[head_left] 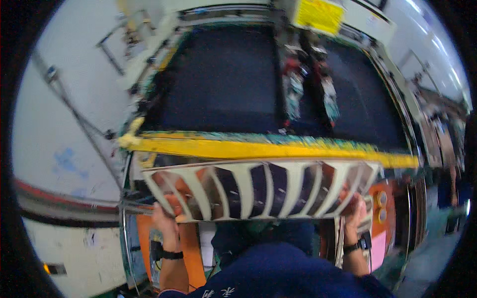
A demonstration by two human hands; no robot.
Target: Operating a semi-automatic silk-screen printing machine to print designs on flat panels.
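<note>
A long, flat sheet (231, 186) with pale curved stripes between dark, mirror-like bands spans the space in front of my body. My left hand (166, 221) is closed on its left end, near the lower corner. At the opposite end my right hand (355, 213) grips the sheet, with the fingers partly hidden and blurred. The shiny bands reflect my hands and dark surroundings. The sheet's far long edge lies close to a yellow bar (258, 148); whether they touch I cannot tell.
Beyond the yellow bar lies a wide black machine bed (223, 74), crossed by two blurred red-and-green mechanisms (294, 92). A yellow sheet (319, 16) hangs at the far side. Orange boards (191, 248) and a pink sheet (378, 248) sit lower down, beside my arms.
</note>
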